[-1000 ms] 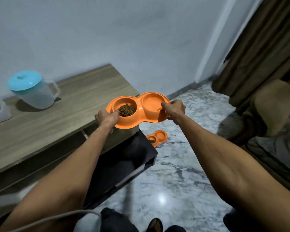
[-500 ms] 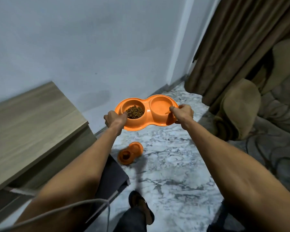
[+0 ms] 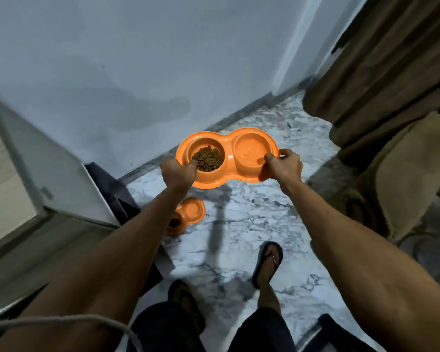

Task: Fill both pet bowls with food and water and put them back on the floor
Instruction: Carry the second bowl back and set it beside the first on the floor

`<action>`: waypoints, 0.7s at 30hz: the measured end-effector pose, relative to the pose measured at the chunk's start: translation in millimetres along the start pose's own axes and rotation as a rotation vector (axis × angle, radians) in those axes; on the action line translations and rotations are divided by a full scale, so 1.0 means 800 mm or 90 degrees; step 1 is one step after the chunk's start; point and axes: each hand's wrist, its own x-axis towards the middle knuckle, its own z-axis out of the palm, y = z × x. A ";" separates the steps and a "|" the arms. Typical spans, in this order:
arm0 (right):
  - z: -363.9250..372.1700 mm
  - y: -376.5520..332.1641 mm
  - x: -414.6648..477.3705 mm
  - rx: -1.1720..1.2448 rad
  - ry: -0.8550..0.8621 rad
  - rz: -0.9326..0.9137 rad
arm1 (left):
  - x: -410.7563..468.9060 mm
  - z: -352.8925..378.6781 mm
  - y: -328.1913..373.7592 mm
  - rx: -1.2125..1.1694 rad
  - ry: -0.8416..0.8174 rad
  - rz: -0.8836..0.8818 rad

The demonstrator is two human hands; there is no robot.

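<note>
I hold an orange double pet bowl (image 3: pixel 228 144) level in the air above the marble floor. Its left cup holds brown kibble (image 3: pixel 208 158); its right cup (image 3: pixel 250 151) looks filled with water. My left hand (image 3: pixel 178 172) grips the bowl's left rim, and my right hand (image 3: pixel 285 163) grips the right rim. A second orange double bowl (image 3: pixel 191 212) lies on the floor below, partly hidden behind my left forearm, with something dark in its near cup.
A wooden table's end (image 3: pixel 15 179) stands at the left with a dark panel (image 3: pixel 112 189) beside it. A white wall runs behind. Brown curtains (image 3: pixel 381 59) and a brown cushion (image 3: pixel 407 174) fill the right. My sandalled feet (image 3: pixel 268 262) stand on the marble floor (image 3: pixel 252 224).
I have turned away from the table and stepped forward, carrying the bowl out over the floor. The table has slid left in view. The floor bowl now lies nearer below.
</note>
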 end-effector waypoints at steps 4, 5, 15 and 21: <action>0.055 0.045 0.101 -0.022 -0.055 -0.005 | 0.057 0.074 -0.031 0.001 0.027 -0.069; 0.072 0.061 0.129 -0.029 -0.072 -0.007 | 0.071 0.095 -0.040 -0.001 0.043 -0.081; 0.249 0.303 0.392 -0.133 -0.179 0.013 | 0.221 0.368 -0.222 -0.065 0.139 -0.216; 0.333 0.451 0.496 -0.196 -0.207 0.012 | 0.290 0.518 -0.342 -0.132 0.172 -0.272</action>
